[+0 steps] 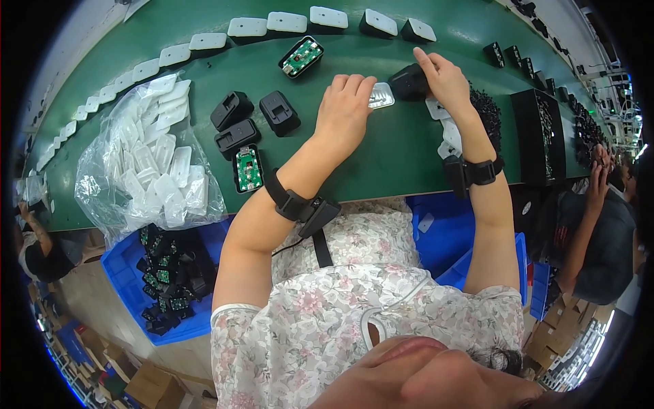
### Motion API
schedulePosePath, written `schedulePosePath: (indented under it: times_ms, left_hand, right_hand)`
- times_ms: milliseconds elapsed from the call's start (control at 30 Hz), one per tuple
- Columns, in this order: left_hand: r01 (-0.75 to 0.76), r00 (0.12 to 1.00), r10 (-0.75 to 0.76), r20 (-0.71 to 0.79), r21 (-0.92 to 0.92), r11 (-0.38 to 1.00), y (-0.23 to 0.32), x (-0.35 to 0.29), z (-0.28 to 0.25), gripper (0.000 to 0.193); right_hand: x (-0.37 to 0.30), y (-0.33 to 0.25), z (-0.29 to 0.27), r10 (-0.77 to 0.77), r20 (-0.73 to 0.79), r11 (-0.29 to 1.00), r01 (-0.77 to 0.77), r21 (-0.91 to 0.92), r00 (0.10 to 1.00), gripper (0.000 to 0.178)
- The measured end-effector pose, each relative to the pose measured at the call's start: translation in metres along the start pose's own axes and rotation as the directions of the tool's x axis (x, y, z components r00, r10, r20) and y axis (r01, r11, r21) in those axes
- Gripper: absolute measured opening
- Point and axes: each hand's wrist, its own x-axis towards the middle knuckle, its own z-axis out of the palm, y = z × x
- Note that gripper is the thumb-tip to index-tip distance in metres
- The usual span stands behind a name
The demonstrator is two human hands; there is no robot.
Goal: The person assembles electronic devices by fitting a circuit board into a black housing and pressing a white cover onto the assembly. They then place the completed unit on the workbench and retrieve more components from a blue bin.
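Note:
My left hand [340, 112] is closed, its fingers curled at the edge of a whitish, shiny plastic cover plate [383, 95] just above the green table. My right hand [446, 80] grips a black plastic housing [407, 82] from its right side; the thumb points up and the other fingers are partly hidden. Plate and housing are close together, near the middle of the table. Left of my left hand stand black housings, one of them [279, 112] nearest. An open housing with a green circuit board [248, 168] lies below them, and another open housing [300, 57] sits farther back.
A clear bag of white plates [163, 163] lies at the left. Housings topped with white plates [286, 22] line the far edge. By my right wrist are loose plates [451, 136] and a pile of small black parts [485, 116]. A blue bin [184, 327] holds circuit-board units.

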Motion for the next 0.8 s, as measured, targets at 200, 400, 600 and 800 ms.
schedulePosePath:
  times_ms: [200,400,600,800]
  left_hand:
    - [0.123,0.987,-0.125,0.103,0.026,0.992,0.007,0.003,-0.006,0.049]
    - [-0.122,0.992,0.122,-0.012,-0.005,0.993,-0.01,0.011,-0.001,0.042]
    - [-0.319,0.943,0.308,0.125,0.081,0.944,-0.016,0.012,-0.001,0.056]
    - [-0.365,0.924,0.318,0.214,0.239,0.9,-0.009,0.01,-0.013,0.052]
  right_hand:
    - [-0.01,0.019,-0.005,-0.547,-0.046,0.781,0.49,-0.387,0.836,0.022]
    - [-0.017,0.031,-0.017,-0.644,0.195,0.685,0.671,-0.283,0.74,0.043]
    - [-0.009,0.035,-0.014,-0.585,0.096,0.768,0.588,-0.255,0.805,0.046]
    - [-0.013,0.047,-0.015,-0.559,-0.091,0.829,0.559,-0.024,0.824,0.041]
